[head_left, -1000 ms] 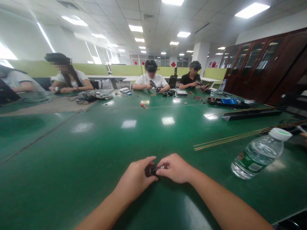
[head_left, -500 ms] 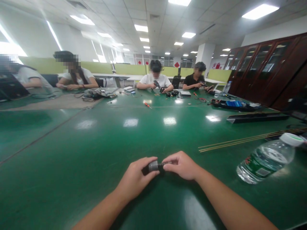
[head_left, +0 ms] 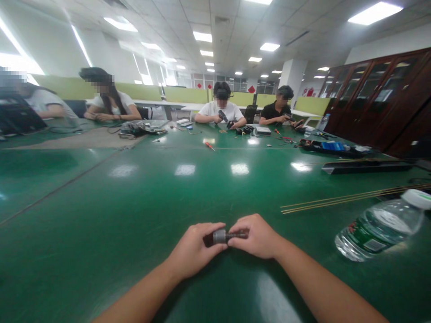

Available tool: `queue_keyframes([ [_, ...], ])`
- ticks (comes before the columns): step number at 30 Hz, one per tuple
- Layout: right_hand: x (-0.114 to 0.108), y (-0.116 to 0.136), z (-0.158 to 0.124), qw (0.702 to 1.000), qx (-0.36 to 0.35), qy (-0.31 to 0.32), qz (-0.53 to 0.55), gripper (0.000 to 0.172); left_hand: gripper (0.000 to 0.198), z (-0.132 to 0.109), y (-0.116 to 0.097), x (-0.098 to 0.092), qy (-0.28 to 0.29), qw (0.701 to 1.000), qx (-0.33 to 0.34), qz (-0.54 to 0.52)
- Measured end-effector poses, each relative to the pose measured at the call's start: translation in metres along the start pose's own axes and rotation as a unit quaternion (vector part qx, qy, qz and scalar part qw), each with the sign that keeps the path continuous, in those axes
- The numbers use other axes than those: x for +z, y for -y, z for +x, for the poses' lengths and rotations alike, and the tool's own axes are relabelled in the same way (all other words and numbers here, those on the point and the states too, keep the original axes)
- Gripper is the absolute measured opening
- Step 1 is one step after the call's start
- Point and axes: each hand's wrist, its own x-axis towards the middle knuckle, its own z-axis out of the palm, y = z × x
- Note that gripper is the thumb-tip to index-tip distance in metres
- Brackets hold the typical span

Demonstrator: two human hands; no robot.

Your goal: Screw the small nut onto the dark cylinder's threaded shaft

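Between thumb and fingers, my left hand (head_left: 191, 251) grips a short grey metal cylinder (head_left: 220, 236) with a dark end towards the palm. A thin dark shaft (head_left: 238, 234) sticks out of the cylinder to the right. My right hand (head_left: 257, 237) pinches this shaft close to the cylinder, its fingertips almost at the left fingertips. The piece lies roughly level, just over the green table (head_left: 151, 193). The fingers hide part of both ends, and I cannot make out exactly what kind of part it is.
A clear water bottle (head_left: 380, 229) lies tilted at right, near thin brass-coloured rods (head_left: 316, 205) and a black channel (head_left: 367, 167). An orange screwdriver (head_left: 209, 146) lies further off. Several people sit across the table, one (head_left: 220, 107) holding a dark tool.
My right fingers have come nearer the cylinder, and more of the shaft shows between them. The dark ribbed stretch beside the cylinder is less visible. The whole view has shifted slightly.
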Motion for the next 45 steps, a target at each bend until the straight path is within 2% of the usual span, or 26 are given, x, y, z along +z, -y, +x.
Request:
queue_keyframes([
  [4,-0.002,0.002,0.0,1.0,-0.005,0.005,-0.008,0.015,0.039,-0.001,0.003,0.002,-0.011,1.0,-0.003,-0.012],
  [8,-0.004,0.003,0.0,1.0,-0.01,0.003,-0.002,0.015,0.041,-0.003,-0.002,0.0,-0.014,1.0,-0.009,-0.005],
  [14,-0.005,0.003,0.001,1.0,-0.018,0.002,-0.001,0.015,0.019,-0.002,-0.013,-0.003,-0.018,0.999,-0.008,-0.028],
  [30,-0.001,0.006,0.001,0.999,0.017,-0.026,0.032,0.012,0.022,-0.003,-0.007,0.0,-0.031,0.999,-0.017,-0.026],
  [45,-0.002,0.006,0.0,0.998,0.019,-0.037,0.048,0.011,0.022,-0.003,-0.005,0.0,-0.032,0.999,-0.026,-0.034],
])
